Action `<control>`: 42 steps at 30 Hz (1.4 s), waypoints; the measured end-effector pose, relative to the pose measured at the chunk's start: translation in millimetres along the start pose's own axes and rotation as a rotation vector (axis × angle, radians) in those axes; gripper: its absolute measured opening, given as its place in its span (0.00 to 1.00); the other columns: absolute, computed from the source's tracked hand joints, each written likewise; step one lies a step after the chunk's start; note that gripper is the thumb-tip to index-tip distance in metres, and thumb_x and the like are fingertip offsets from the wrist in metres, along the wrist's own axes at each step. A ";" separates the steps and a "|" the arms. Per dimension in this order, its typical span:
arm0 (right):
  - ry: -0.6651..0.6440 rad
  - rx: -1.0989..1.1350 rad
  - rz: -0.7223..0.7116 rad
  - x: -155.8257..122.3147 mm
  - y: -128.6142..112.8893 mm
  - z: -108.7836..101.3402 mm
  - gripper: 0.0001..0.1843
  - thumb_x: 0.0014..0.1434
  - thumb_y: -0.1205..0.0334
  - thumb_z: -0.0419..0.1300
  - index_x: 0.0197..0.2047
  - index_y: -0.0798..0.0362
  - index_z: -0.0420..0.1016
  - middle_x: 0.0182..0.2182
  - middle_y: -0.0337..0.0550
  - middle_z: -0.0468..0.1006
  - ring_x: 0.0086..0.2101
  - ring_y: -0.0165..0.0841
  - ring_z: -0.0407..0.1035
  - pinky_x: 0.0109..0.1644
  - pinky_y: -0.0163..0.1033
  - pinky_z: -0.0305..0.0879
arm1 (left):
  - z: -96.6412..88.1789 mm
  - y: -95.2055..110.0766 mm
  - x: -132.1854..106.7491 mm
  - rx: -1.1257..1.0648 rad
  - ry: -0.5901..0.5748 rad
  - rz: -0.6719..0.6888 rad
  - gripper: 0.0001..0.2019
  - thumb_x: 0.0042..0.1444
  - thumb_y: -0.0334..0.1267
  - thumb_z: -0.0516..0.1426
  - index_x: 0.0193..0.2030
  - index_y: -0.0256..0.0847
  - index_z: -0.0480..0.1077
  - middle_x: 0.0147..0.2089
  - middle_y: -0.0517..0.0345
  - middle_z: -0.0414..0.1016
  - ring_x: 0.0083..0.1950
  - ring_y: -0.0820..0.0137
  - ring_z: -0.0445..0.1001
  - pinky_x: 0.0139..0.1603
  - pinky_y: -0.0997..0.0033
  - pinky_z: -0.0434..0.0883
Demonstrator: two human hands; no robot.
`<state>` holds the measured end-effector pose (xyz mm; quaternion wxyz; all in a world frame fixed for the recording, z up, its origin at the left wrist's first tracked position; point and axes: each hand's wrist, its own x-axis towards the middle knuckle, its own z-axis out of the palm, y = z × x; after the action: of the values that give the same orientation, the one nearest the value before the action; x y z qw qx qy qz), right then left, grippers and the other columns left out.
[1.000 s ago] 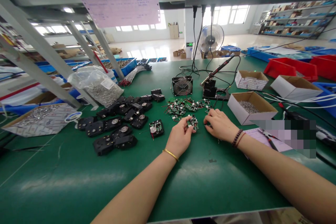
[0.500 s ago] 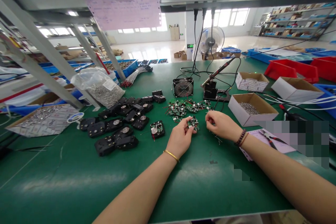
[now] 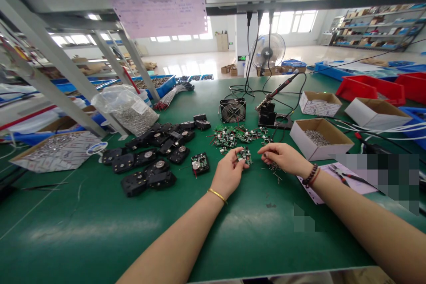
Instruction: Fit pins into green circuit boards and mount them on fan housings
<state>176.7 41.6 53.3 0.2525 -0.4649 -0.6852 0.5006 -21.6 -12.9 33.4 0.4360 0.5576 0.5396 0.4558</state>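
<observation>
Between thumb and fingers, my left hand (image 3: 228,169) holds a small green circuit board (image 3: 245,155) above the bench. My right hand (image 3: 283,158) is a little to the right of it, thumb and fingertips pinched together; whatever is in the pinch is too small to name. Below that hand lie several thin metal pins (image 3: 275,172), partly covered by it. Behind both hands is a pile of circuit boards (image 3: 226,135) with short red and black wires. Left of my left hand, an open black housing (image 3: 200,164) carries a circuit board.
Several black housings (image 3: 146,156) are heaped at left. A small fan (image 3: 233,111) and a soldering iron (image 3: 278,90) in its stand are at the back. A carton of metal parts (image 3: 319,140) and pliers (image 3: 341,176) on paper are at right; a bag of metal parts (image 3: 133,113) is at left.
My right hand has shifted slightly right and its fingers have turned into a pinch, uncovering more of the metal pins. My left hand keeps the circuit board in nearly the same place.
</observation>
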 end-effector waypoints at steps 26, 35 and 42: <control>0.110 -0.183 -0.400 -4.3 11.1 31.6 0.12 0.60 0.56 0.56 0.38 0.56 0.74 0.32 0.43 0.68 0.28 0.29 0.59 0.32 0.36 0.57 | 4.8 -16.6 -5.6 0.105 -0.078 0.142 0.20 0.60 0.33 0.54 0.60 0.36 0.66 0.37 0.54 0.73 0.40 0.67 0.78 0.42 0.69 0.74; 0.100 -0.211 -0.416 -3.3 12.5 31.1 0.10 0.60 0.58 0.55 0.38 0.55 0.73 0.32 0.43 0.68 0.31 0.31 0.62 0.35 0.37 0.58 | 5.6 -13.8 -7.1 0.116 -0.082 0.114 0.20 0.61 0.32 0.54 0.60 0.36 0.66 0.36 0.56 0.73 0.40 0.68 0.78 0.42 0.69 0.74; 0.134 -0.232 -0.393 -2.8 12.3 32.3 0.11 0.58 0.58 0.57 0.42 0.55 0.66 0.33 0.42 0.66 0.31 0.31 0.59 0.35 0.37 0.59 | 7.4 -10.7 -6.8 0.016 -0.139 0.122 0.18 0.61 0.30 0.54 0.58 0.35 0.66 0.43 0.54 0.76 0.40 0.70 0.78 0.44 0.71 0.74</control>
<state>156.6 25.3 30.3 0.3349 -0.3809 -0.7971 0.3277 -16.6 -19.2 21.1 0.4391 0.6233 0.4768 0.4374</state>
